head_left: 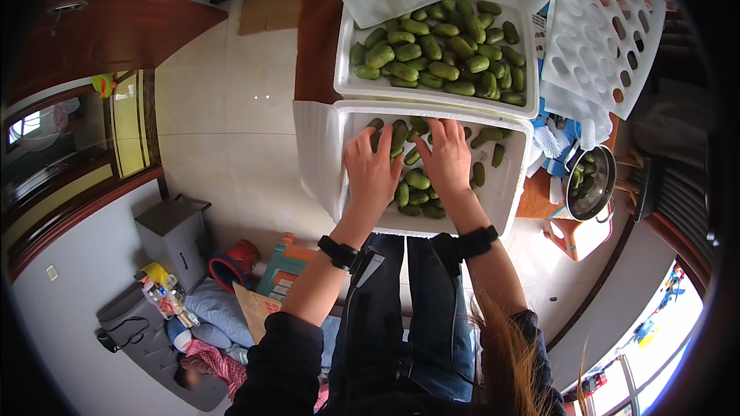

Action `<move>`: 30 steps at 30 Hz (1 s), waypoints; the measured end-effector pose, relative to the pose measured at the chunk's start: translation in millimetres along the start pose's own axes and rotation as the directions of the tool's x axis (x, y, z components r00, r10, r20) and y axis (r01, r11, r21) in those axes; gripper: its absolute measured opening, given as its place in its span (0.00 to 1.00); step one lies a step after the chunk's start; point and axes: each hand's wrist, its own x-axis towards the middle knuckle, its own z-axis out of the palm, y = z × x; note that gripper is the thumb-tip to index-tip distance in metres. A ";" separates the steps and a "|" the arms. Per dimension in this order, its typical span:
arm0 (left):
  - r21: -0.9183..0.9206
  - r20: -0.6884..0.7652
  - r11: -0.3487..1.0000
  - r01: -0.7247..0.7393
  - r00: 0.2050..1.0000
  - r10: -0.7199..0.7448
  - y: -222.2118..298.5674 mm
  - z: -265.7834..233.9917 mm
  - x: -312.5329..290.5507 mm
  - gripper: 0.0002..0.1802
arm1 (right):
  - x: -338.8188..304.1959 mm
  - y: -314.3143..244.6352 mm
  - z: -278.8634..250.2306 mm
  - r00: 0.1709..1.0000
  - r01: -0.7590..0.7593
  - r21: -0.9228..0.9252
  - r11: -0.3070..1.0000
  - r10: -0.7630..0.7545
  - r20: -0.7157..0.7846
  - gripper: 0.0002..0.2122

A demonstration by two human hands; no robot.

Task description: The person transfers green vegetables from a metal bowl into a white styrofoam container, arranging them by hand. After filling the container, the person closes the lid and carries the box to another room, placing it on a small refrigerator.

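Open room R of R hand's (449,162) fingers: mostly bare floor of near white rectangular foam box (493,199), w/ few small oblong green fruits (499,156) in way. Gap btwn L hand (372,173) & R fingers part-blocked by fruits. Beyond fingertips, fruit-heaped 2nd white rectangular foam box (532,69) obstructs.

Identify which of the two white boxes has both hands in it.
The nearer white box: the left hand and right hand are in it. The farther white box, densely filled with green fruits, has neither.
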 end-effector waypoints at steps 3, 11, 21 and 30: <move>-0.112 -0.014 0.994 -0.005 1.000 0.003 3.7 4.2 -0.2 0.29 | -4.9 1.0 11.1 0.994 -0.044 0.016 0.999 0.042 0.097 0.13; -0.246 0.201 0.968 -0.040 0.975 0.092 16.2 -13.2 -40.1 0.23 | -48.6 20.3 -35.7 0.970 0.027 -0.001 1.000 -0.026 0.244 0.12; -0.131 0.044 0.988 -0.086 0.995 0.092 -15.7 -18.5 -30.1 0.21 | -57.8 35.7 -71.9 0.952 -0.194 0.046 0.980 0.177 0.250 0.14; -0.022 0.179 0.998 0.052 0.983 -0.047 -9.2 -2.5 -31.2 0.28 | -35.2 50.4 -55.8 0.965 -0.261 -0.077 0.962 0.259 -0.040 0.28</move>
